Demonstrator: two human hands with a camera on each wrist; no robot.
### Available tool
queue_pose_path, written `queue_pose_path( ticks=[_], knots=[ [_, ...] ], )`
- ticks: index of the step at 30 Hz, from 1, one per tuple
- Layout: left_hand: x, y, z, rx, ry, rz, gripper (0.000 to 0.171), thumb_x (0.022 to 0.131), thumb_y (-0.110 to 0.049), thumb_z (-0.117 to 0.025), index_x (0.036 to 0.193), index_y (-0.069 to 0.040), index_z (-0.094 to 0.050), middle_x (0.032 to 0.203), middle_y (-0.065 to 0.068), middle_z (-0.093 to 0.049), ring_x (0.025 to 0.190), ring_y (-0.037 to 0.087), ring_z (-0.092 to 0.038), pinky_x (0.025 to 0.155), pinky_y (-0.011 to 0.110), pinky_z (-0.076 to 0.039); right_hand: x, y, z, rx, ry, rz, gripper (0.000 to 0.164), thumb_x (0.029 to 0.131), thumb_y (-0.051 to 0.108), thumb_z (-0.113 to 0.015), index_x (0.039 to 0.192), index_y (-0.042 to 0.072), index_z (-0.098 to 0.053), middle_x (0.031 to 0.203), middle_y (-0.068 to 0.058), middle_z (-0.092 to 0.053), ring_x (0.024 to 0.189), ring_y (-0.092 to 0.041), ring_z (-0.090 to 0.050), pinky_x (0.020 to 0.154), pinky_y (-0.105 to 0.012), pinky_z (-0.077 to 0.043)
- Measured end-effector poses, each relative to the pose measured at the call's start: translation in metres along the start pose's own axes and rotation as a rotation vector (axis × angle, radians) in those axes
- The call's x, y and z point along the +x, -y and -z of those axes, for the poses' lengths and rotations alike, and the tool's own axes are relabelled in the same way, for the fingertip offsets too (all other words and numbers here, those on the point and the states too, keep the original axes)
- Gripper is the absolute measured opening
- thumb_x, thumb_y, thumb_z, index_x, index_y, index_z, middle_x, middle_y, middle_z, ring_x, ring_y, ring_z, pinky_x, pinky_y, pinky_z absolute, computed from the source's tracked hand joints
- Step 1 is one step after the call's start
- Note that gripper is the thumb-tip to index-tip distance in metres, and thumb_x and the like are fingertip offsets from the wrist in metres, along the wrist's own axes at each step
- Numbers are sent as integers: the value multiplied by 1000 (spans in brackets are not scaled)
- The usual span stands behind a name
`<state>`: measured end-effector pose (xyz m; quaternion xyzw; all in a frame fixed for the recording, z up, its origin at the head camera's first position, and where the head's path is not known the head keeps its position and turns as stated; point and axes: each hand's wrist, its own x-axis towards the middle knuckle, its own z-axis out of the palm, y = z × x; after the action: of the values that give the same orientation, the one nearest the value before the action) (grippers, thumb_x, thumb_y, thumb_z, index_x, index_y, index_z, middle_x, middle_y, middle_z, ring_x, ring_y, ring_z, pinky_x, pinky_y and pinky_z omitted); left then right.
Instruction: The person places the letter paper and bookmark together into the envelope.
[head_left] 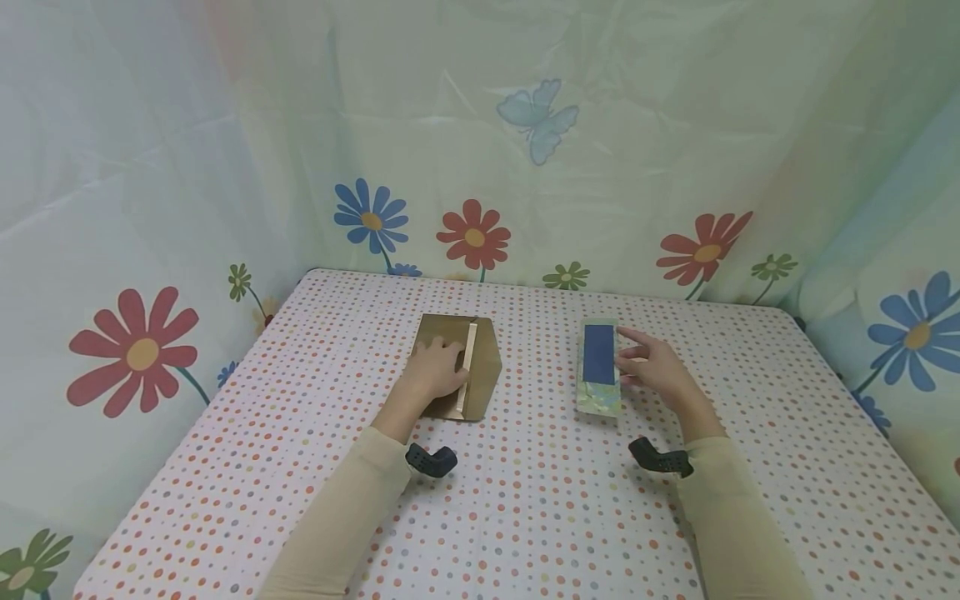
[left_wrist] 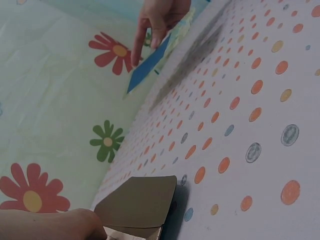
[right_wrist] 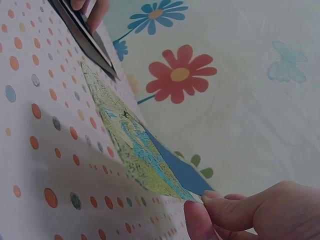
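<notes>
A brown envelope [head_left: 487, 375] lies on the left part of the table, its pointed flap [left_wrist: 140, 200] opened out to the right. A pale strip [head_left: 467, 367] runs along its mouth. My left hand [head_left: 435, 368] lies over the envelope's body, bent fingers and thumb gripping near the mouth; the fingertips are partly hidden. To the right, a card [head_left: 598, 400] with a green-yellow pattern and a dark blue panel [head_left: 597, 354] is held above the table. My right hand [head_left: 654, 364] pinches its right edge between thumb and fingers [right_wrist: 235, 210].
Both hands work over a table [head_left: 525, 500] with a dotted white cover. A flowered curtain [head_left: 600, 208] hangs behind and at the sides. Black wrist-worn devices [head_left: 431, 460] sit at both sleeve cuffs. Dotted cover shows between envelope and card.
</notes>
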<state>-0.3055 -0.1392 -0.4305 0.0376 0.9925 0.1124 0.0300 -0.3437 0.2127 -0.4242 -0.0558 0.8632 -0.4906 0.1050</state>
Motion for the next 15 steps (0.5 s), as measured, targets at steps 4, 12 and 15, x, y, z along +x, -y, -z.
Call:
queue_pose_path(
  ticks=[4,12,15],
  knots=[
    [1,0,-1,0,4,2,54,93,-38,-52,142,-19,-45,146,16,-39,134,52,-31,103,61,-39,2,0,-2,-8,-10,-6,66,96,8,-53,153,15,-21,127,-24,-48,86,-12,-61,73,-27,-58],
    [1,1,-2,0,0,0,54,92,-37,-52,142,-18,-45,146,16,-40,134,52,-32,102,61,-39,2,5,-7,-20,-3,-29,66,96,9,-52,153,17,-20,130,-25,-47,89,-15,-62,73,-26,-58],
    [1,1,-2,0,-2,-1,54,92,-37,-52,142,-18,-45,146,16,-40,133,52,-32,102,60,-39,4,4,-9,-7,-11,-35,65,96,8,-52,153,18,-22,128,-23,-48,88,-14,-62,73,-25,-57]
  ],
)
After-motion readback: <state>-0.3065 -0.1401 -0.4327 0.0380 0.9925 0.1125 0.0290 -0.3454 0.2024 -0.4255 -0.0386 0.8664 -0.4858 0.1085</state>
